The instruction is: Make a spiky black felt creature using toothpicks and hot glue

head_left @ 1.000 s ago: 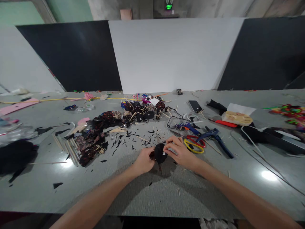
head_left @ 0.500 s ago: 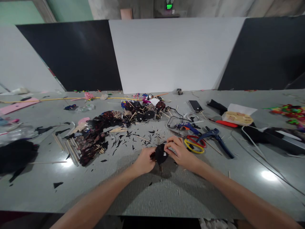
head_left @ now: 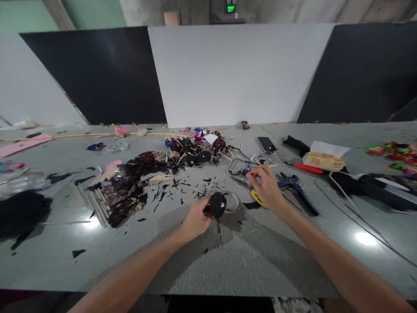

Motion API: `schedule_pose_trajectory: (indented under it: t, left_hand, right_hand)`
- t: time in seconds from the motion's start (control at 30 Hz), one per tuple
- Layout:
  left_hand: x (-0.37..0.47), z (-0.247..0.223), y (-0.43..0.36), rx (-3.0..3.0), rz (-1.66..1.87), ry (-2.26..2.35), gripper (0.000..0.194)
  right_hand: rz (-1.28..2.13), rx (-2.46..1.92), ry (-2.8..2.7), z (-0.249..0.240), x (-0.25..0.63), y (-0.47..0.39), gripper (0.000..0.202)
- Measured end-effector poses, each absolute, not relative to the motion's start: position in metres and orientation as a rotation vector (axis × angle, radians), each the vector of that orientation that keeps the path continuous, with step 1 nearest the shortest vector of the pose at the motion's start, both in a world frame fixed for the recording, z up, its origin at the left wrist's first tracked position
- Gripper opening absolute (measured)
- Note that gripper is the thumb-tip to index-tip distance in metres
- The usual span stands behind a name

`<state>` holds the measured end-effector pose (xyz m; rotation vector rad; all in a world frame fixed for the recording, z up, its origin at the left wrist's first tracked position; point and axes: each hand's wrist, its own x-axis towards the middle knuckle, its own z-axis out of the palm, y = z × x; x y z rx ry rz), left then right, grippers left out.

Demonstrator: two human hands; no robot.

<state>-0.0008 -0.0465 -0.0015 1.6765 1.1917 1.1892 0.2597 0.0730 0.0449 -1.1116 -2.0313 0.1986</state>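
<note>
My left hand (head_left: pixel 198 216) is closed around the edge of a round black piece (head_left: pixel 217 205) with a small white spot on its face. A brown strip hangs below this piece. Beside it on the right is a shiny metal ring (head_left: pixel 232 202). My right hand (head_left: pixel 266 187) is off to the right with its fingers curled, over a blue glue gun (head_left: pixel 243 172), most of which it hides. Whether the fingers grip the glue gun is hidden. Just under that hand, the yellow handle (head_left: pixel 257 199) of a pair of scissors shows, next to a black scrap (head_left: pixel 252 205).
Blue pliers (head_left: pixel 298 191) lie right of my right hand, with a red-handled cutter (head_left: pixel 309 168) and a phone (head_left: pixel 267 144) behind. Dark crafted pieces with sticks (head_left: pixel 192 154) spread across the back left. Black scraps (head_left: pixel 159 195) litter the middle. A white board (head_left: pixel 244 74) stands behind.
My right hand has let go of the black piece and moved right and away to the glue gun and scissors. The metal ring has come into view. My left hand keeps its hold.
</note>
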Motion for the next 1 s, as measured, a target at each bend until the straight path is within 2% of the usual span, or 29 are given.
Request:
schedule_pose_trajectory:
  t: [0.17, 0.3, 0.5, 0.57, 0.77, 1.0]
  left_hand:
    - [-0.001, -0.001, -0.044, 1.369, 1.283, 1.216, 0.009]
    - [0.0, 0.004, -0.042, 1.23, 1.307, 1.21, 0.011]
    - [0.002, 0.012, -0.042, 1.188, 1.357, 1.218, 0.008]
    - [0.002, 0.012, -0.042, 1.179, 1.359, 1.219, 0.009]
    - [0.002, 0.008, -0.041, 1.159, 1.358, 1.179, 0.011]
    - [0.0, 0.01, -0.038, 1.098, 1.36, 1.213, 0.022]
  right_hand:
    - [0.027, -1.353, -1.929, 0.037, 0.301, 0.117, 0.037]
    - [-0.04, -1.63, -1.952, 0.016, 0.314, 0.132, 0.036]
    - [-0.103, -1.863, -2.124, -0.006, 0.302, 0.132, 0.058]
    - [-0.145, -1.877, -2.126, -0.008, 0.298, 0.132, 0.062]
    - [-0.154, -1.836, -2.021, -0.006, 0.298, 0.132, 0.05]
    - [0.007, -1.453, -1.726, 0.013, 0.291, 0.12, 0.064]
